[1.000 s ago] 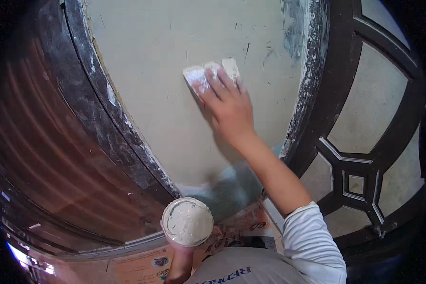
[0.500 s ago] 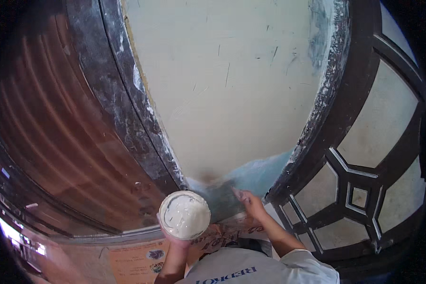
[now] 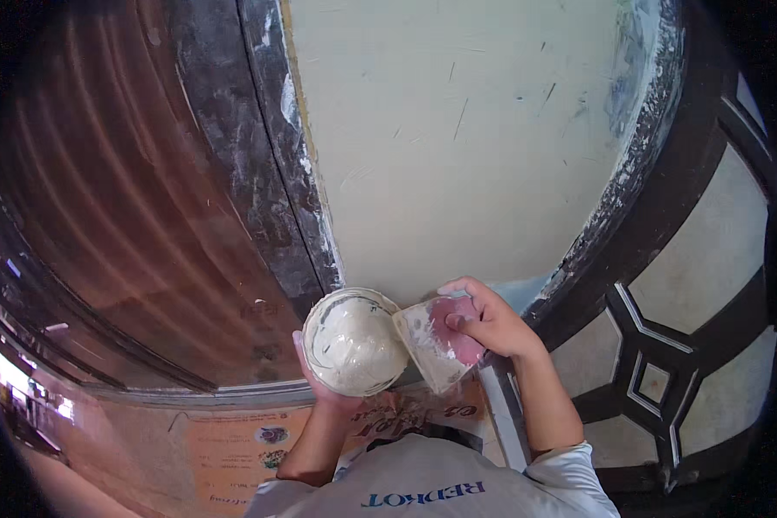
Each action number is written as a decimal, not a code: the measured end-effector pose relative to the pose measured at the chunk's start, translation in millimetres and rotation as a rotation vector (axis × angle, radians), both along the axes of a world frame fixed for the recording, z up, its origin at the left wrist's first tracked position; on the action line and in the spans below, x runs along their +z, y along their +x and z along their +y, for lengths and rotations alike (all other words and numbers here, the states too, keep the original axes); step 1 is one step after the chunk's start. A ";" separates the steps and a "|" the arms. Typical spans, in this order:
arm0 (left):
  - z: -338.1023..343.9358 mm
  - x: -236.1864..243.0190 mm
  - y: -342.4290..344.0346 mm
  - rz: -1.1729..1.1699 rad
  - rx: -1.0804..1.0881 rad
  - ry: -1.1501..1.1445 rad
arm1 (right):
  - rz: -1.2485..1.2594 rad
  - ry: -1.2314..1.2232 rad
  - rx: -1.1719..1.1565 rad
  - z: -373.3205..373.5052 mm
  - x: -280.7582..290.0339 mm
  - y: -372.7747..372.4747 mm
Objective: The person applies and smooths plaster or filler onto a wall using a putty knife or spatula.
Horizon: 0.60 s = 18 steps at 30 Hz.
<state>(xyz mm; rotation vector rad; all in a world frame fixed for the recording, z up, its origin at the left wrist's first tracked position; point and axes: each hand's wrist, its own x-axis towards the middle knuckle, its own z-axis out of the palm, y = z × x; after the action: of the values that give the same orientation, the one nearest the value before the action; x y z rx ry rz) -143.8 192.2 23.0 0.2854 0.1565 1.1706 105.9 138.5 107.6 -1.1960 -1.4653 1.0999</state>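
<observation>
My left hand (image 3: 324, 380) is closed round the side of a round tub (image 3: 356, 341), which is full of wet, off-white putty. In my right hand (image 3: 490, 318) is a flat pink putty spreader (image 3: 436, 345), with my thumb on its face and my fingers behind it. Putty coats the spreader's broad edge, and its left corner meets or overlaps the tub's right rim. Behind both hands stands the wall (image 3: 440, 190), covered in pale, smooth putty with several dark scratches. A bluish patch (image 3: 522, 289) shows low on the wall, beyond my right hand.
Dark, putty-spotted wooden trim (image 3: 272, 147) borders the wall on the left, beside a glossy brown panel (image 3: 121, 233). To the right is a dark lattice frame (image 3: 609, 380) with pale panes. An orange printed sheet (image 3: 229, 466) lies on the floor below.
My right hand has come away from the foot of the wall, bringing the spreader to the tub's rim. The tub has shifted slightly up and right in view.
</observation>
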 end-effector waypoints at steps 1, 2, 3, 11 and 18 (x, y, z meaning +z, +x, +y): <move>2.4 1.5 1.3 0.008 0.028 0.029 | -0.051 0.017 0.008 2.2 9.8 -6.9; -0.1 3.2 0.8 0.004 0.043 0.021 | -0.055 0.010 0.023 5.6 18.5 -15.7; -0.8 5.2 1.4 -0.005 0.003 0.038 | -0.052 0.005 0.098 10.1 24.3 -22.9; -21.7 17.4 -4.1 0.022 -0.065 0.018 | -0.572 0.137 0.270 36.8 57.0 -75.7; -27.9 22.8 -30.2 0.043 -0.043 -0.166 | -0.749 0.156 0.105 53.5 52.9 -61.1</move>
<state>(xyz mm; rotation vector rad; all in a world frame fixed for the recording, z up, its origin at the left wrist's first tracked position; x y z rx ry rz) -174.0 164.3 45.8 0.1666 0.2824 1.1026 44.7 191.9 160.5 -1.5134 -2.1491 0.5930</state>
